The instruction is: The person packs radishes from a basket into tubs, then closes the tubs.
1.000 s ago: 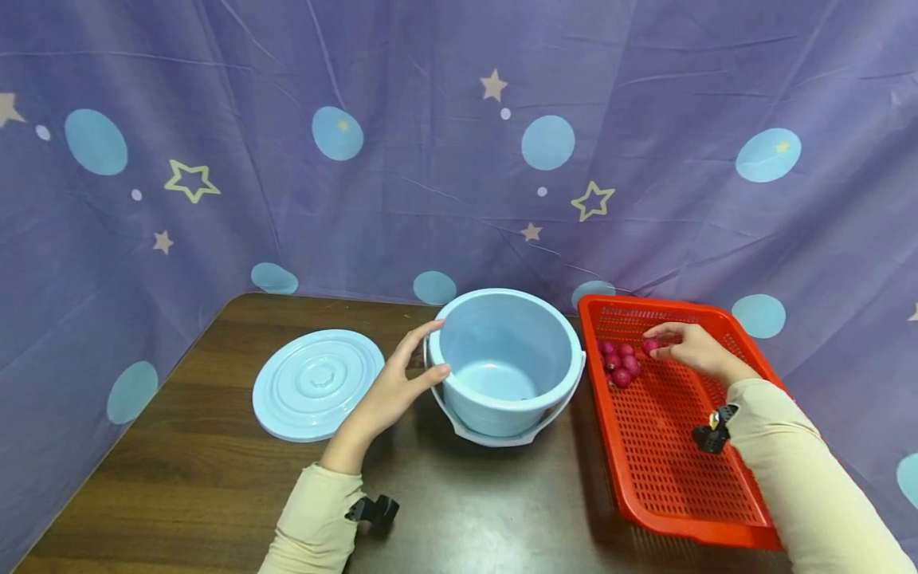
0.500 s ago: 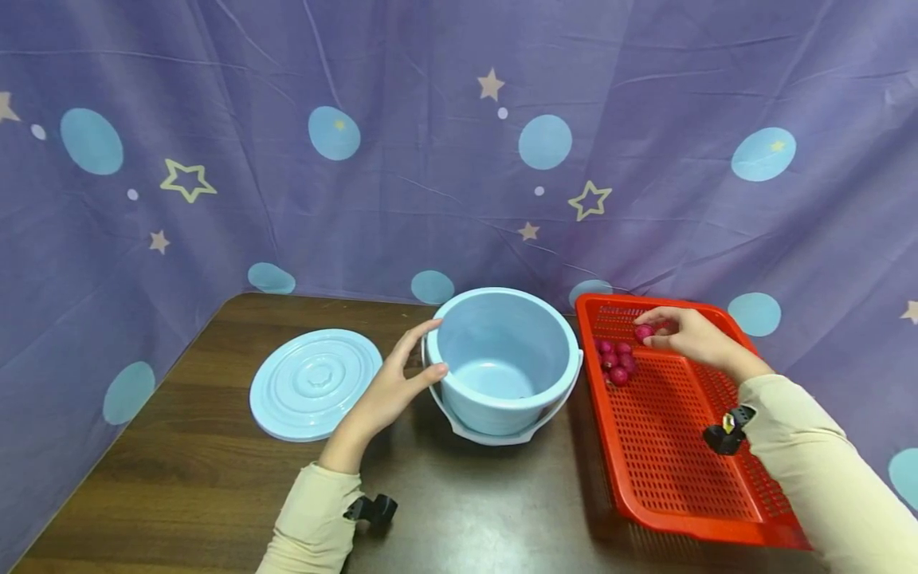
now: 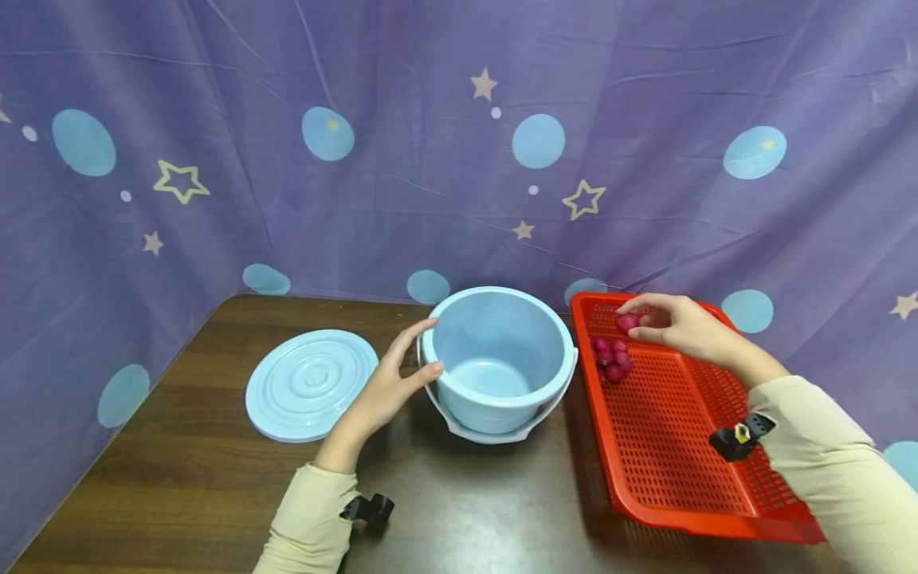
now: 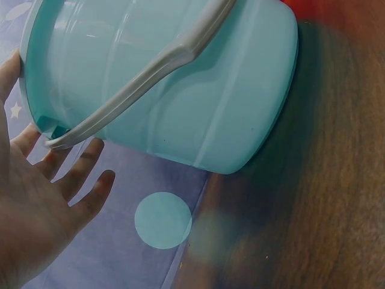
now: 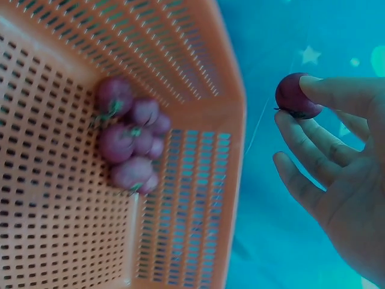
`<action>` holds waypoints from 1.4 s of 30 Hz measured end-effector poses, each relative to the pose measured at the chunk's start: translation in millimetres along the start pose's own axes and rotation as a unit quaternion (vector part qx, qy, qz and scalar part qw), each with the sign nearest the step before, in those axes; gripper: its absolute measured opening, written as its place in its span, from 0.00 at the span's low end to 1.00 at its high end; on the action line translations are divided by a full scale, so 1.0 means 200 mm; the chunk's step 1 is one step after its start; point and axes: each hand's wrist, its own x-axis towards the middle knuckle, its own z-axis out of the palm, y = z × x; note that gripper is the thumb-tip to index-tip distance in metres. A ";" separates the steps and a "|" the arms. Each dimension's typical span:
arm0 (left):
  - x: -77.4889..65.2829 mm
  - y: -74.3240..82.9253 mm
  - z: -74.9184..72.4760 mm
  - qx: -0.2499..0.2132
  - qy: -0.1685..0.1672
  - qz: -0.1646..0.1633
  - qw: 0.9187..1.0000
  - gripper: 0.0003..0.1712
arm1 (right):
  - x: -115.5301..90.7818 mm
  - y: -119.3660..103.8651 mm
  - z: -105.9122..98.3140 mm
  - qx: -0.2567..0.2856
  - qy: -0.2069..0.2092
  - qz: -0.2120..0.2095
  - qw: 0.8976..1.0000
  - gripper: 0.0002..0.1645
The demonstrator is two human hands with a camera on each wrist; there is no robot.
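Observation:
My right hand pinches one round magenta radish between thumb and fingertips. It is raised over the far left part of a red perforated basket. Several more radishes, with green stem stubs in the right wrist view, lie clustered in the basket's far left corner. To the left stands a light blue bucket, upright, its inside bare. My left hand touches the left side of its rim with thumb and fingers spread. The grey bail handle hangs down along the bucket's near side.
A light blue round lid lies flat on the brown wooden table, left of the bucket. Behind the table hangs a purple curtain with stars and dots. The basket's left rim stands close to the bucket.
My right hand has lifted the radish up and leftward, away from the cluster and towards the basket's far left rim. The left hand stays at the bucket's rim.

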 end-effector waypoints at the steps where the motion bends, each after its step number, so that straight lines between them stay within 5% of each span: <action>1: 0.00 0.00 0.00 0.001 0.001 0.000 1.000 0.38 | 0.00 -0.02 0.00 0.000 0.002 -0.004 1.000 0.18; 22: -0.01 -0.01 0.00 -0.005 0.009 0.003 1.000 0.37 | 0.02 -0.35 0.10 0.032 0.002 -0.085 0.996 0.18; 42: 0.00 -0.01 0.01 -0.005 0.004 0.010 1.000 0.37 | 0.11 -0.53 0.31 0.037 -0.066 -0.178 0.981 0.18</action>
